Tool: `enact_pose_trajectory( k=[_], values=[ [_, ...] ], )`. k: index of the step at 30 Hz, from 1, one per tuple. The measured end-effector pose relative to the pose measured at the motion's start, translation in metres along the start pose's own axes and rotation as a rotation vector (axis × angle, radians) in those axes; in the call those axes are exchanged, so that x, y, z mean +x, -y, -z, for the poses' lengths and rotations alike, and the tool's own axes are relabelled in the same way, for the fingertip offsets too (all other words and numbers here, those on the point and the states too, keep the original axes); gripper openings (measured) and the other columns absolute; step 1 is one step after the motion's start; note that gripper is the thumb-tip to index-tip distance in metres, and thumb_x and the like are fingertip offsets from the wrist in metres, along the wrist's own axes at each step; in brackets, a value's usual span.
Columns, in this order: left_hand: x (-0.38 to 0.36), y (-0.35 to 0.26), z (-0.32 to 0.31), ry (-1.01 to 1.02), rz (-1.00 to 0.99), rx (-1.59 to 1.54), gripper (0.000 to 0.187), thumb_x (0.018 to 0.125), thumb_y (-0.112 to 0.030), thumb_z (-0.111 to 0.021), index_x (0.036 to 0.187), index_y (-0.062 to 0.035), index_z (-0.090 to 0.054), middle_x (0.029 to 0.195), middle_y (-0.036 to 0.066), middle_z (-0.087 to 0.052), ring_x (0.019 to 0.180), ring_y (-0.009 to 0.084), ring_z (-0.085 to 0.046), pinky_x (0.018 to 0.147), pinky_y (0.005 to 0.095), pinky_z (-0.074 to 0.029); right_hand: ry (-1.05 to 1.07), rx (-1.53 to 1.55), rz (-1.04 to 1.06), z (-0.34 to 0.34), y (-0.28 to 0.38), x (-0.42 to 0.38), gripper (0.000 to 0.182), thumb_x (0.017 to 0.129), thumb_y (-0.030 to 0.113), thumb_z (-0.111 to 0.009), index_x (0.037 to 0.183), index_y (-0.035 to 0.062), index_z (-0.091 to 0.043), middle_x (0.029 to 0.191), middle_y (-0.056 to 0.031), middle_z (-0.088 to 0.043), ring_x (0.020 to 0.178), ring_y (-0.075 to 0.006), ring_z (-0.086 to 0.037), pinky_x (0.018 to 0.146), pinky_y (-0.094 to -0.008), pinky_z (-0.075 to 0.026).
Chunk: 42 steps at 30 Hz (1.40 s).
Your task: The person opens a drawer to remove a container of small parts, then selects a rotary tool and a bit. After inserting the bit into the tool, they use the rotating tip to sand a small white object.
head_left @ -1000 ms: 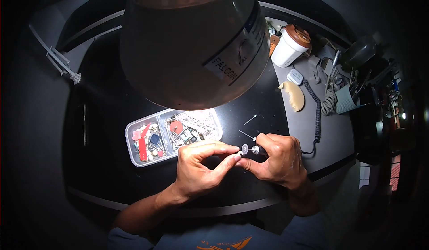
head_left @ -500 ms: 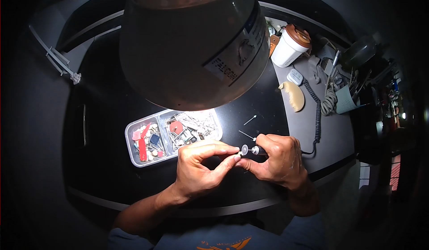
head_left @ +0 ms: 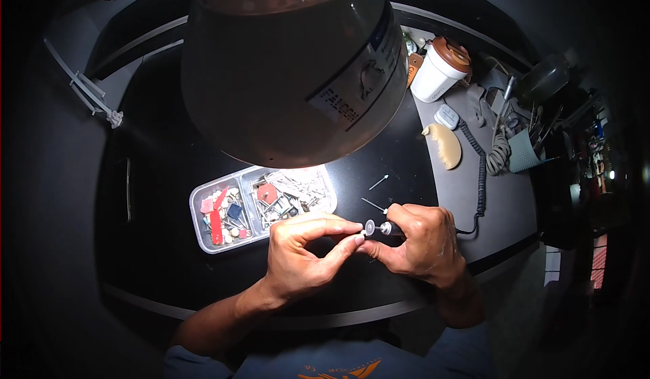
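In the head view, my right hand (head_left: 426, 247) is wrapped round a rotary handpiece (head_left: 388, 228), which carries a small round disc (head_left: 370, 227) at its tip. My left hand (head_left: 301, 254) pinches a tiny pale piece (head_left: 363, 234) between thumb and index finger, right at the disc's edge. My right thumb reaches close to the left fingertips. Most of the piece is hidden by fingers and disc, and I cannot tell its exact kind. Two thin-shanked burs, a nearer one (head_left: 374, 205) and a farther one (head_left: 379, 182), lie on the black tabletop (head_left: 379, 291) beyond my hands.
Left of my hands stands a clear two-part box (head_left: 196, 210) of burs and polishing bits. A large lamp shade (head_left: 291, 108) hangs overhead. To the right are a pale curved block (head_left: 445, 146), a coiled cord (head_left: 481, 176), a lidded white cup (head_left: 437, 74) and a tool holder (head_left: 525, 150).
Both hands hold almost the same pose. The disc and handpiece tip have shifted very slightly to the left.
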<state>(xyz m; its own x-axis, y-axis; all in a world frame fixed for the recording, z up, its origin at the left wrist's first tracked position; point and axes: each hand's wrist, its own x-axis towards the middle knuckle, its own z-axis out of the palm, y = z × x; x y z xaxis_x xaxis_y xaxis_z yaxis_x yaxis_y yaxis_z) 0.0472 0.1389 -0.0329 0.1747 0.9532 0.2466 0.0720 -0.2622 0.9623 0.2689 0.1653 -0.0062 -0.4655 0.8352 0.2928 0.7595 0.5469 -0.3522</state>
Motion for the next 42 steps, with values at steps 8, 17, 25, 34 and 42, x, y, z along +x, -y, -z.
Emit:
enact_pose_trajectory(
  k=[8,17,25,34,42],
  values=[
    [0.0007,-0.0026,-0.0002,-0.008,0.011,0.003,0.014,0.086,0.002,-0.083,0.100,0.0034,-0.080,0.093,0.015,-0.079,0.085,0.0168,-0.076,0.079,0.0276,-0.059,-0.004,0.002,-0.006,-0.0001,0.0004,-0.0002,0.068,0.073,0.063,-0.088,0.065,0.0066,-0.051,0.052,-0.0095,-0.053,0.042,-0.0272,-0.058,0.042,-0.0392,-0.046],
    [-0.0012,-0.0001,-0.0013,-0.032,0.017,-0.024,0.013,0.087,0.000,-0.082,0.100,0.0026,-0.081,0.092,0.015,-0.080,0.081,0.0163,-0.076,0.075,0.0261,-0.059,-0.037,-0.002,0.003,-0.0010,-0.0009,-0.0009,0.069,0.073,0.064,-0.088,0.064,0.0067,-0.050,0.051,-0.0084,-0.051,0.041,-0.0261,-0.056,0.041,-0.0381,-0.045],
    [-0.0014,-0.0015,-0.0013,-0.039,0.004,0.001,0.012,0.087,0.002,-0.081,0.099,0.0028,-0.081,0.091,0.015,-0.080,0.081,0.0166,-0.077,0.076,0.0261,-0.059,-0.009,-0.022,-0.005,-0.0014,0.0001,-0.0016,0.068,0.073,0.064,-0.088,0.064,0.0069,-0.051,0.052,-0.0085,-0.052,0.042,-0.0259,-0.057,0.041,-0.0381,-0.046],
    [-0.0011,-0.0021,-0.0014,-0.035,0.009,-0.002,0.011,0.087,0.002,-0.081,0.099,0.0031,-0.081,0.090,0.015,-0.080,0.081,0.0168,-0.077,0.077,0.0263,-0.060,0.004,-0.012,-0.015,0.0004,0.0027,-0.0006,0.066,0.073,0.061,-0.089,0.065,0.0068,-0.053,0.053,-0.0099,-0.055,0.043,-0.0268,-0.060,0.042,-0.0388,-0.047],
    [-0.0017,-0.0004,-0.0017,-0.038,0.008,-0.016,0.013,0.087,0.002,-0.081,0.100,0.0033,-0.081,0.091,0.015,-0.080,0.082,0.0171,-0.077,0.077,0.0262,-0.060,0.027,-0.005,-0.034,0.0004,0.0029,-0.0009,0.064,0.073,0.059,-0.089,0.066,0.0066,-0.054,0.053,-0.0100,-0.056,0.044,-0.0274,-0.061,0.043,-0.0396,-0.047]
  ],
)
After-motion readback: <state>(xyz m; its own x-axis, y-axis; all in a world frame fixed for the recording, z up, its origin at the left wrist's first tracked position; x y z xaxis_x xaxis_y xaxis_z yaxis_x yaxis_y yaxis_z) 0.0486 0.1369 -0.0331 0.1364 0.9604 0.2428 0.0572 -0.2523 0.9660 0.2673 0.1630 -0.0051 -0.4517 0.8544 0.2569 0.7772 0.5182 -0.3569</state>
